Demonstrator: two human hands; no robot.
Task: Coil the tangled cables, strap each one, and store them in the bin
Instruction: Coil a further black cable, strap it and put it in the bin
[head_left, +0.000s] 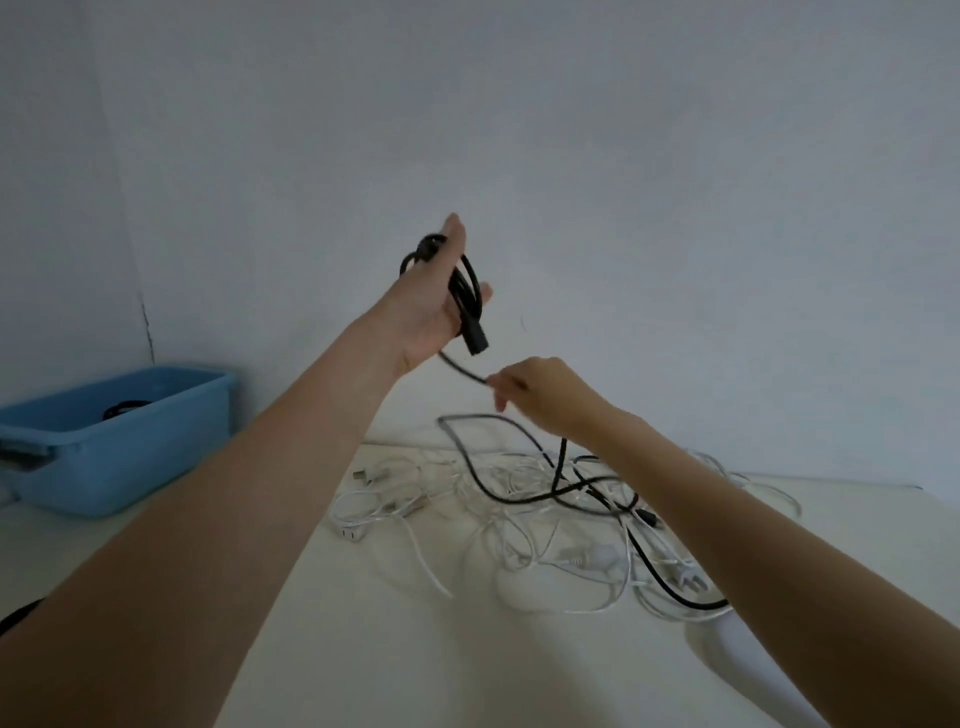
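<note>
The left hand (441, 306) grips a half-wound black cable (465, 283); the right hand (540, 395) pinches its trailing run. At nine o'clock the blue bin (171, 441) holds something dark, perhaps a stored cable. White cables (524, 514) lie tangled on the counter (363, 649), uncoiled.

Black cable (466, 291): several loops gathered in the raised left hand (436, 306), plug end hanging just below the palm; its free run drops to the right hand (540, 392), pinched there; white cables (519, 499) tangled below the grip; blue bin (111, 441) far left.
</note>
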